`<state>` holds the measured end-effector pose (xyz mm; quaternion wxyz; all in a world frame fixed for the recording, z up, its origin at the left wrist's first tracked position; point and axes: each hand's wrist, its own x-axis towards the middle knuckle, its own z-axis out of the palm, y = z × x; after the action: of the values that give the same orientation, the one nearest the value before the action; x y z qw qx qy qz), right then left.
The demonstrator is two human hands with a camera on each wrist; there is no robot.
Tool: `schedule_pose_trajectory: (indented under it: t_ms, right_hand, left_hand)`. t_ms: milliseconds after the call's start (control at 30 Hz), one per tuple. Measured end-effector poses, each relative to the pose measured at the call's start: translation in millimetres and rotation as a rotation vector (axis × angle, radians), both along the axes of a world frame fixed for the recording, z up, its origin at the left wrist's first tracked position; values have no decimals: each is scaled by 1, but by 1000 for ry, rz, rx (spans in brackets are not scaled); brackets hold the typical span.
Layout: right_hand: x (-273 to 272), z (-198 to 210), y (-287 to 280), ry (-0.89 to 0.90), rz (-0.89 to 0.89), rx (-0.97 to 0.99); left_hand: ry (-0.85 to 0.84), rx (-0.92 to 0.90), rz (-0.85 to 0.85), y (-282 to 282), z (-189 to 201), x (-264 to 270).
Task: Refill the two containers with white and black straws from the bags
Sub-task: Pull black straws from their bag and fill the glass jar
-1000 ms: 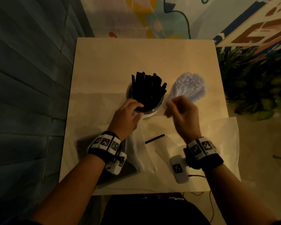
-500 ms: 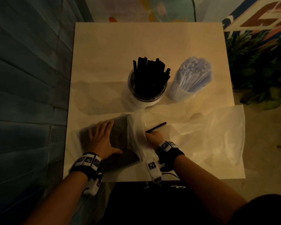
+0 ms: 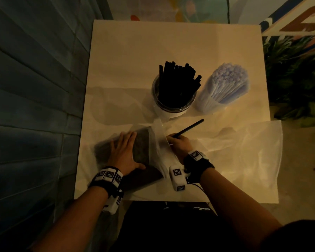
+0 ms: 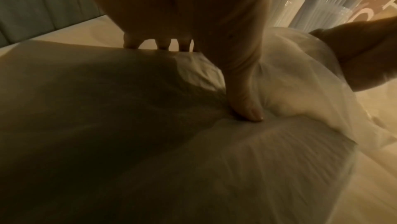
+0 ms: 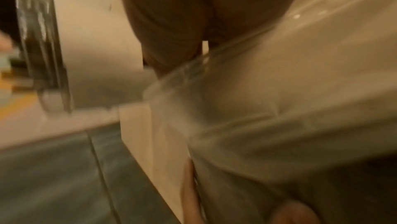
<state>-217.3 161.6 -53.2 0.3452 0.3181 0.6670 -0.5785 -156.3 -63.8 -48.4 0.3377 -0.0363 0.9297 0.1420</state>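
Pressing flat on the bag (image 3: 140, 151) of black straws, the left hand (image 3: 125, 153) lies with its fingers straight and spread at the near left of the table (image 3: 135, 51); in the left wrist view the thumb (image 4: 244, 107) digs into the plastic (image 4: 193, 159) while the fingertips reach the bag's far side. The bag lies on its side, its loose mouth turned toward the right hand (image 3: 178, 142).

The right hand sits just beside that mouth, near the middle of the near edge, its fingers curled round the lower end of a single black straw (image 3: 189, 127). The straw slants up and away toward the far right. The right wrist view is blurred and shows only folds of clear plastic (image 5: 279, 108) under the hand.

Beyond the hands, about the middle of the table, stands a round container (image 3: 173, 104) crowded with upright black straws (image 3: 178, 82). Just beside it on the right stands a bundle of white straws (image 3: 224, 86), leaning slightly to the right; whether a container holds them cannot be told from the head view, though the left wrist view shows clear walls around white straws (image 4: 322, 6).

A second, flat bag (image 3: 244, 157) lies spread over the near right corner and overhangs the right edge.
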Motion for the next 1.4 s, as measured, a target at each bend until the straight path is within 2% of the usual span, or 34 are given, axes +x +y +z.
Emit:
schedule_pose_trajectory:
  t_ms: [67, 167, 367, 467, 567, 667, 800, 933, 1033, 1167, 1267, 1400]
  right_hand:
    - [0, -3, 4, -41, -109, -101]
    - [3, -7, -7, -46, -37, -185]
    - [3, -6, -29, -51, -27, -101]
    - [1, -4, -12, 4, -92, -118]
    - [-2, 4, 10, 31, -238, -143]
    - [-6, 24, 32, 145, -264, -90]
    - [-15, 64, 54, 407, -127, -18]
    - [-31, 123, 66, 675, 41, 89]
    - [-41, 171, 69, 821, 168, 146]
    - [-45, 216, 56, 938, 301, 154]
    - [-42, 227, 35, 926, 357, 65]
    - [-33, 216, 9, 850, 397, -1]
  left_hand:
    - [-1, -3, -3, 0, 0, -1]
    - [-5, 6, 1, 1, -1, -1]
    - [4, -2, 1, 1, -3, 0]
    - [7, 2, 7, -1, -3, 1]
    - [16, 6, 4, -1, -2, 2]
    - [31, -3, 5, 0, -1, 1]
    - [30, 15, 9, 0, 2, 1]
    - [7, 61, 3, 5, 13, -2]
    - [7, 236, 52, 21, 40, -9]
    - [231, 633, 152, 58, 98, -25]
    - [396, 772, 129, 85, 133, -43]
    - [543, 919, 254, 98, 148, -55]
